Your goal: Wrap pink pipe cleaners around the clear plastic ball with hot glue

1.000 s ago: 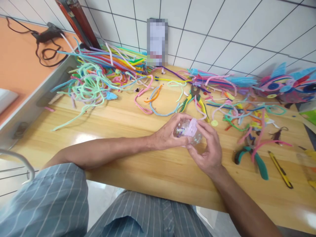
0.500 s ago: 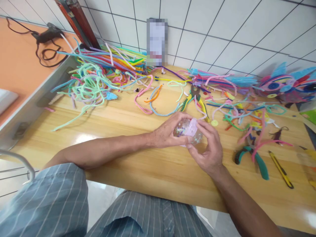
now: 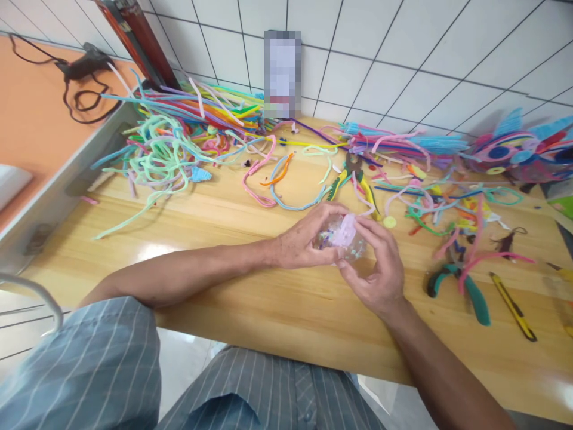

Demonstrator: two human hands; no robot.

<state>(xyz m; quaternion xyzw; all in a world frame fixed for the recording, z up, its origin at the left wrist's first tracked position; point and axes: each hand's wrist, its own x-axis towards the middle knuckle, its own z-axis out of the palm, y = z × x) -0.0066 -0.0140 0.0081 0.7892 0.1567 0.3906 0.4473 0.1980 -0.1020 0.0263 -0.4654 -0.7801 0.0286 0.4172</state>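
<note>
Both my hands are round a clear, rounded container [image 3: 356,246] with a pale lilac piece [image 3: 344,232] on it and small coloured bits showing through. My left hand [image 3: 307,239] grips its left side, thumb along the near edge. On the right side, the fingers of my right hand [image 3: 378,263] press near the lilac piece and the thumb is at the near edge. Just beyond lie yellow-green pliers [image 3: 353,179] with a pink pipe cleaner across them, and a small yellow disc [image 3: 390,222].
Tangled green pipe cleaners [image 3: 161,149] and a coloured bundle [image 3: 224,107] lie at the back left. A phone [image 3: 283,74] leans on the wall. Teal-handled pliers [image 3: 475,298] and a yellow cutter [image 3: 513,306] are at the right, with colourful fish-like crafts [image 3: 501,149] behind.
The lilac piece has shifted or tilted slightly between my fingers. Both hands keep nearly the same place and hold. The camera view has moved a little.
</note>
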